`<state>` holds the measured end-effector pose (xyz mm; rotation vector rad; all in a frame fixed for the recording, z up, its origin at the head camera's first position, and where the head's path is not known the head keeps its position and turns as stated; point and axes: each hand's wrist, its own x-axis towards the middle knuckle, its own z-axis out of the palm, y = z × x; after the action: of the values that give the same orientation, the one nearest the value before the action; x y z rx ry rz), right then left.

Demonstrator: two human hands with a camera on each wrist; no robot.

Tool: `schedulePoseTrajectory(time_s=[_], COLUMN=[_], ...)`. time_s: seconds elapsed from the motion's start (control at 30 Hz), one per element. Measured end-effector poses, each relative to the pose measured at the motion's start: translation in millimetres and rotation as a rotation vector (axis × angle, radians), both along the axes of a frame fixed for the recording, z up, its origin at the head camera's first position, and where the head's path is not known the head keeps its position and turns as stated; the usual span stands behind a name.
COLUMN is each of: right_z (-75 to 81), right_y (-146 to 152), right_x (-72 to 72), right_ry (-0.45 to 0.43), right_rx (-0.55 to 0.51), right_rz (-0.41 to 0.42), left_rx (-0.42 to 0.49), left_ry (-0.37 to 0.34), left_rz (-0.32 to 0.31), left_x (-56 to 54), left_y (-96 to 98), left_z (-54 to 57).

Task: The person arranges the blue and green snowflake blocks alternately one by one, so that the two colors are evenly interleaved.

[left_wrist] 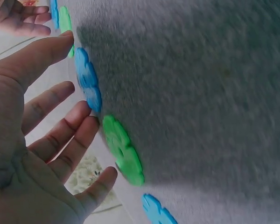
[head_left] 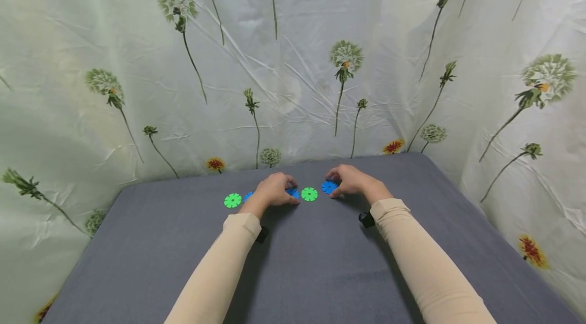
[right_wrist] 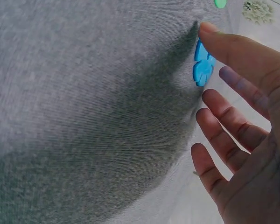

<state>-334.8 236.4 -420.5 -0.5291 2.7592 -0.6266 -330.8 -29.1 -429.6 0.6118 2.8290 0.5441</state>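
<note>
Slotted, flower-edged plastic discs lie in a row on the grey cloth. My left hand (head_left: pixel 273 190) is spread around a blue disc (head_left: pixel 293 193), thumb on its near side and fingers beyond; whether they touch it I cannot tell. Behind this hand a green disc (left_wrist: pixel 123 150) is hidden from the head view. To the right lies another green disc (head_left: pixel 309 194). At the row's right end, my right hand (head_left: pixel 354 181) has its thumb at the edge of a blue disc (head_left: pixel 328 187), fingers loosely bent around its far side, without a visible pinch.
A green disc (head_left: pixel 232 200) marks the row's left end, beside a partly covered blue disc (head_left: pixel 248 196). The grey-covered table (head_left: pixel 311 273) reaches back to a pale curtain (head_left: pixel 293 59) printed with dandelions. Dark wrist devices (head_left: pixel 366 219) sit under the sleeves.
</note>
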Motion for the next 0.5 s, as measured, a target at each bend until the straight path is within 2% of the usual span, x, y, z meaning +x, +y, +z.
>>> schedulePoseTrajectory(time_s=[0.5], right_z=[-7.0], right_y=[1.9], right_x=[-4.1], right_ry=[0.002], right_rx=[0.014], right_rz=[-0.023], left_rx=[0.006], left_ry=[-0.019], left_rz=[-0.060], left_x=[-5.1], left_y=[23.3], left_z=[-1.5])
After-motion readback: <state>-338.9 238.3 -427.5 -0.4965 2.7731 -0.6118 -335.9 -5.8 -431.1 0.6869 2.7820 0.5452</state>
